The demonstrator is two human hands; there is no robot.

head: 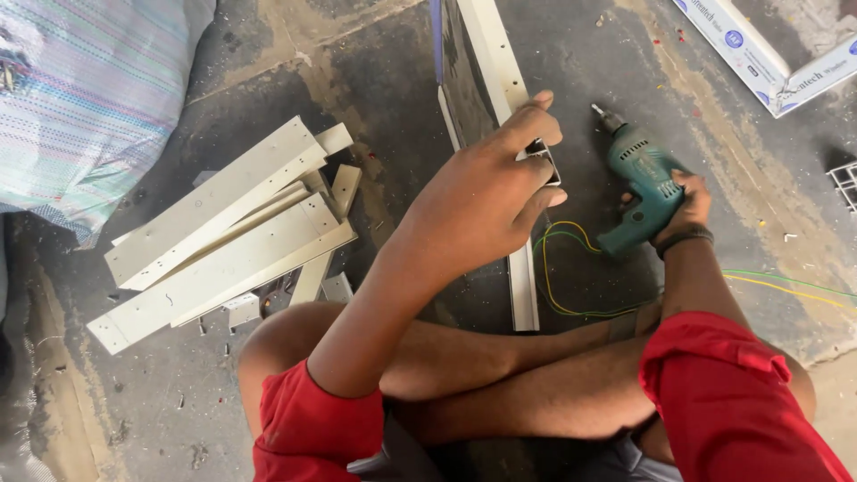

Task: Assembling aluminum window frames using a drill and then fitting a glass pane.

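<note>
I sit cross-legged on a concrete floor. My left hand (486,192) grips the near end of a long cream window-frame profile (493,54) that runs away from me and holds a dark pane. A second cream strip (522,290) lies on the floor below that hand. My right hand (686,207) is closed around the handle of a teal electric drill (641,178), which rests on the floor with its bit pointing up and left. Yellow and green wires (562,268) trail from the drill.
A heap of cut cream profile pieces (223,236) lies at left. A striped sack (85,98) fills the upper left corner. A white and blue carton (759,54) sits at upper right, and a white wire rack (846,183) shows at the right edge.
</note>
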